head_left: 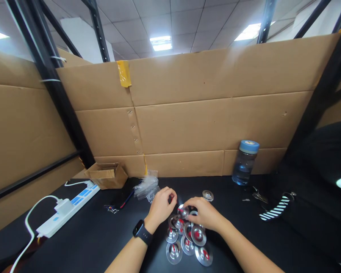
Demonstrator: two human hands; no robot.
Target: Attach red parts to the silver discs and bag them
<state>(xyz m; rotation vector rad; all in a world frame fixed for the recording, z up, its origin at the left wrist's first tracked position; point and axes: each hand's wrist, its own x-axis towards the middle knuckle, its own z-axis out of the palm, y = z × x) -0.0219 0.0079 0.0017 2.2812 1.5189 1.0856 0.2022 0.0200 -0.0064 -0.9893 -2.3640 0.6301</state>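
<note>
Nothing legible for you here: the cardboard wall [216, 113] across the middle is unprinted, the bottle [245, 163] right of centre shows no readable label, and the metal discs [187, 237] at bottom centre carry red marks too small to read.

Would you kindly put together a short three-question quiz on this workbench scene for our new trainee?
1. True or false: the left hand has a dark watch on its wrist.
2. Which of these stands at the back right of the black table? A) a water bottle with a blue lid; B) a red mug; C) a paint tin.
3. Fill in: the right hand meets the left over a pile of shiny metal ____.
Key: 1 true; 2 A; 3 discs.
</note>
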